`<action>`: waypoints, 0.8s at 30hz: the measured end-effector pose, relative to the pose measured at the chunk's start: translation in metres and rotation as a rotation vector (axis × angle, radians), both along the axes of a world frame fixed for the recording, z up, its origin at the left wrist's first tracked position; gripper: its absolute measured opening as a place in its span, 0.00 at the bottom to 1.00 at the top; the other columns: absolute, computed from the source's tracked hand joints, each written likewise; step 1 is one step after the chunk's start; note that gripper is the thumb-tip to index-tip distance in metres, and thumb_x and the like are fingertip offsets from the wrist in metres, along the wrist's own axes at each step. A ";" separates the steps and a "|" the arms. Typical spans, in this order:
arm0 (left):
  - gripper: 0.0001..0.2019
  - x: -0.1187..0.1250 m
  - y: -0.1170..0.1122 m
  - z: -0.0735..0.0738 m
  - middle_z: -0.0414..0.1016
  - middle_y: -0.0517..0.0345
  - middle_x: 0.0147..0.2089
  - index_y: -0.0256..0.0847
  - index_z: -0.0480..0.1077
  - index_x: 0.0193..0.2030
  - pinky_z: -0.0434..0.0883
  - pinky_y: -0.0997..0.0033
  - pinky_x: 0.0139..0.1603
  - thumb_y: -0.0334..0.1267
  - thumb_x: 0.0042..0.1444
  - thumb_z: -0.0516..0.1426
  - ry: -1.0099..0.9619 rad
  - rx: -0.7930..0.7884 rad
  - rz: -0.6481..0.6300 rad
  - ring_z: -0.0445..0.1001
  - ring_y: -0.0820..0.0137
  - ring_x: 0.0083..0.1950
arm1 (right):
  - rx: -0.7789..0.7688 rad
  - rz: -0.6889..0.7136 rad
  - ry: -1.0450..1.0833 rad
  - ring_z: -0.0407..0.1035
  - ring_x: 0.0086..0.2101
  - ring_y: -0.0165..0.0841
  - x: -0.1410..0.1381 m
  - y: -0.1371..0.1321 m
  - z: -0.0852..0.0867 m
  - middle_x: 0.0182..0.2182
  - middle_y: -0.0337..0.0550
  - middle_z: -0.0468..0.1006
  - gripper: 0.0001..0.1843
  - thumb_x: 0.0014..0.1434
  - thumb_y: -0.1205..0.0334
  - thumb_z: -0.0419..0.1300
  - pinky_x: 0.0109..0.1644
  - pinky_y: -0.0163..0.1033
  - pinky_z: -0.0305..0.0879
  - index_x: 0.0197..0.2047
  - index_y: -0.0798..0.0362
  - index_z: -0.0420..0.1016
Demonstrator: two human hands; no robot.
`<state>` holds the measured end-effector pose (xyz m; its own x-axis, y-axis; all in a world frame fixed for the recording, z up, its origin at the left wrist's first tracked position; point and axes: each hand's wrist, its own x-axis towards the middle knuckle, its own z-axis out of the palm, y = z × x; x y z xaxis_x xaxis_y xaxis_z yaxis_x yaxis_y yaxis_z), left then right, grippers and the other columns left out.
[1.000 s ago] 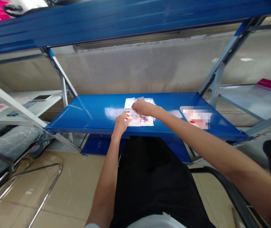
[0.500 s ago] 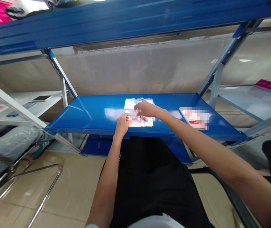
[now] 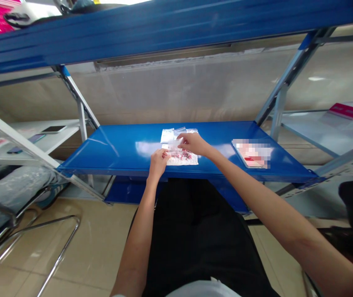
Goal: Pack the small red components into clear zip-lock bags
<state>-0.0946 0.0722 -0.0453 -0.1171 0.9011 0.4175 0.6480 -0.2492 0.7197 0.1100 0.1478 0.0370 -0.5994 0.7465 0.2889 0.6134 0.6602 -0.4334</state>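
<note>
On the blue steel shelf (image 3: pixel 111 152) lies a clear plastic bag (image 3: pixel 181 156) with a red-and-white pattern inside. My left hand (image 3: pixel 158 163) pinches its near left edge. My right hand (image 3: pixel 195 144) holds a raised clear plastic flap (image 3: pixel 174 144) of the bag between finger and thumb. Just behind the bag lie several flat white packets in clear wrap (image 3: pixel 167 135), partly overlapping. Their lower edges are hidden by the bag and my fingers.
A printed card (image 3: pixel 252 153), blurred, lies on the shelf to the right. Metal uprights frame the shelf. A phone (image 3: pixel 53 129) lies on a white shelf at left, and a pink-printed card (image 3: pixel 349 110) on another at right. A chrome-framed chair (image 3: pixel 46 243) stands at lower left.
The clear flap has lifted from the bag between my hands. My right hand has shifted slightly right, drawing the flap up. My left hand stays at the bag's edge.
</note>
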 end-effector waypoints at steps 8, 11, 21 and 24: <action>0.08 0.000 -0.001 0.001 0.81 0.49 0.42 0.37 0.79 0.46 0.73 0.69 0.44 0.37 0.65 0.61 -0.009 0.077 0.010 0.78 0.67 0.41 | -0.126 -0.060 0.261 0.80 0.31 0.37 0.003 -0.004 -0.001 0.30 0.44 0.85 0.08 0.59 0.65 0.68 0.40 0.38 0.69 0.43 0.55 0.82; 0.08 0.000 -0.002 0.001 0.81 0.50 0.43 0.38 0.79 0.47 0.73 0.70 0.41 0.36 0.65 0.60 -0.036 0.104 0.034 0.78 0.68 0.39 | -0.309 -0.080 0.498 0.79 0.27 0.37 0.008 -0.004 -0.003 0.27 0.45 0.83 0.07 0.58 0.60 0.70 0.34 0.38 0.72 0.38 0.55 0.80; 0.15 0.036 -0.012 0.018 0.83 0.49 0.42 0.40 0.79 0.49 0.75 0.67 0.45 0.49 0.66 0.61 -0.258 0.062 0.051 0.81 0.64 0.42 | -0.722 -0.243 1.164 0.82 0.33 0.37 0.012 -0.025 -0.033 0.31 0.43 0.84 0.23 0.47 0.56 0.79 0.33 0.35 0.76 0.35 0.50 0.69; 0.18 0.059 -0.010 0.019 0.84 0.50 0.40 0.38 0.75 0.53 0.75 0.71 0.37 0.49 0.63 0.62 -0.578 -0.083 -0.036 0.82 0.64 0.40 | -0.817 -0.217 1.167 0.82 0.33 0.38 0.010 -0.041 -0.042 0.29 0.41 0.83 0.26 0.43 0.55 0.80 0.35 0.37 0.77 0.35 0.49 0.69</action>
